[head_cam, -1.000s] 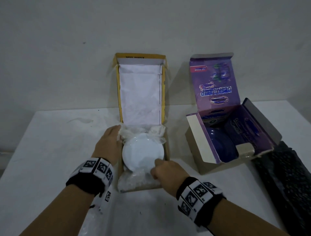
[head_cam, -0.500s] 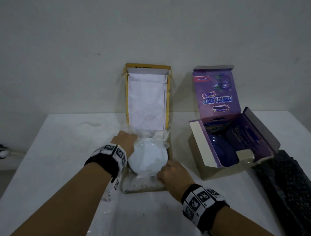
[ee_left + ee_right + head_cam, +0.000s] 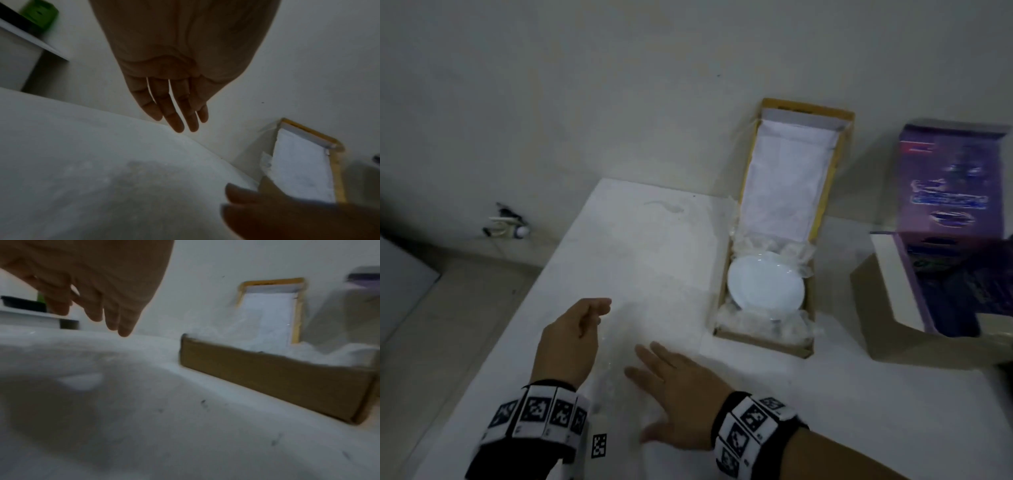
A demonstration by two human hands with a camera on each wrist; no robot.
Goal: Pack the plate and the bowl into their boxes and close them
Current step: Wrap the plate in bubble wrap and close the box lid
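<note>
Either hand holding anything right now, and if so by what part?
Nothing is held. The left hand and the right hand are both open over the table, beside the brown box with the white plate inside.

Right hand (image 3: 88,282) at upper left of frame, fingers (image 3: 123,321) straight, slightly spread, pointing down, holding nothing, above white bench (image 3: 185,434). Soft shadow of hand on bench at lower left. Brown cardboard box (image 3: 267,378) at right centre, side wall facing camera, white crumpled wrapping (image 3: 329,353) bulging over rim. Box lid (image 3: 271,311) upright behind, yellow-edged, white lining inside. Blurred purple shape (image 3: 362,279) at upper right edge. Dark tray-like object (image 3: 22,302) at far left on pale ledge. Picture motion-blurred.
</note>
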